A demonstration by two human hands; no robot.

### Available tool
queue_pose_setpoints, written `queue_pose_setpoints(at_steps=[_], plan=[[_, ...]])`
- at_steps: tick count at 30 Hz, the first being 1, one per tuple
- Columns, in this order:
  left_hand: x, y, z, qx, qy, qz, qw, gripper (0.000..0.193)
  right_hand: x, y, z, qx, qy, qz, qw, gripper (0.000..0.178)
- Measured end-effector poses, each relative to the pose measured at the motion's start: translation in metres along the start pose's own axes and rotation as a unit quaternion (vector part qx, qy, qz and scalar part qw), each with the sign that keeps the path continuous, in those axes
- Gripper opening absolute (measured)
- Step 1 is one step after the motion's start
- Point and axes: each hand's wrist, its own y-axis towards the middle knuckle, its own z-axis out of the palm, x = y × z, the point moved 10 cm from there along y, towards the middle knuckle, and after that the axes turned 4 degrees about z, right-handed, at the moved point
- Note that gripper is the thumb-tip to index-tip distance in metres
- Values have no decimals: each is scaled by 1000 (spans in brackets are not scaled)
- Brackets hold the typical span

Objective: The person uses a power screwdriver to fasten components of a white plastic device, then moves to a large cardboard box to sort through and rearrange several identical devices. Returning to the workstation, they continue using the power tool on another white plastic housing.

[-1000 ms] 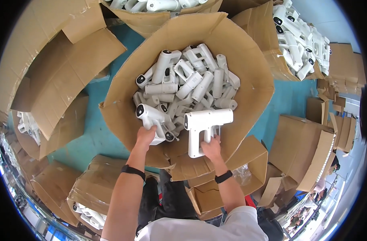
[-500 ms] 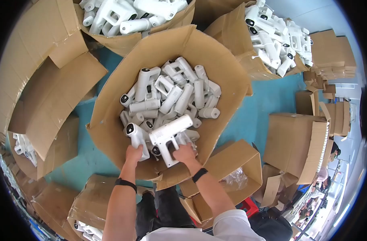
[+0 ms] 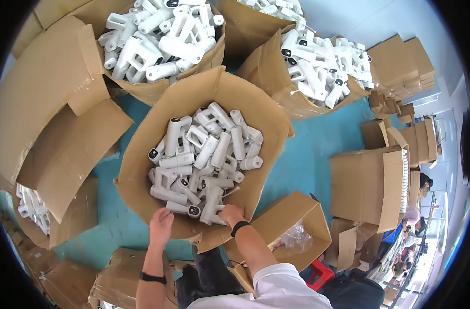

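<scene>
Many white handheld devices, each a thick tube with a loop handle, lie heaped in an open cardboard box (image 3: 145,129) in front of me. My right hand (image 3: 231,214) grips the handle of one white device (image 3: 212,203) at the heap's near side. Its fingers are partly hidden behind the handle. My left hand (image 3: 162,224) hovers by the box's near left wall, fingers curled together with nothing visible in them. Just beyond it lies another white device (image 3: 179,207) with a dark round end, apart from the fingers.
Large cartons of similar devices stand at the far left (image 3: 137,87) and far right (image 3: 276,77). A smaller open carton (image 3: 302,206) with clear plastic sits by my right arm. A red stool (image 3: 318,274) is near it. Closed cartons (image 3: 366,177) stand farther right.
My left hand has let go of a device and drawn back toward the box's near left wall. My right hand has lowered its device onto the heap. The view has shifted.
</scene>
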Motion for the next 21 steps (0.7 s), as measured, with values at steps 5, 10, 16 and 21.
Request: queue_pose_setpoints(at_steps=[5, 10, 16, 21], plan=[[-11, -84, -56, -48, -130, -15, 990, 31, -2, -61, -41, -102, 28, -15, 994, 48], [59, -184, -145, -152, -205, -62, 965, 25, 39, -117, -58, -169, 77, -85, 979, 48], [174, -305, -243, -313, -246, -104, 912, 22, 129, -223, -36, -141, 230, -329, 905, 46], [241, -419, -287, -399, -338, -110, 845, 25, 218, -352, 21, 31, 269, -456, 848, 44]])
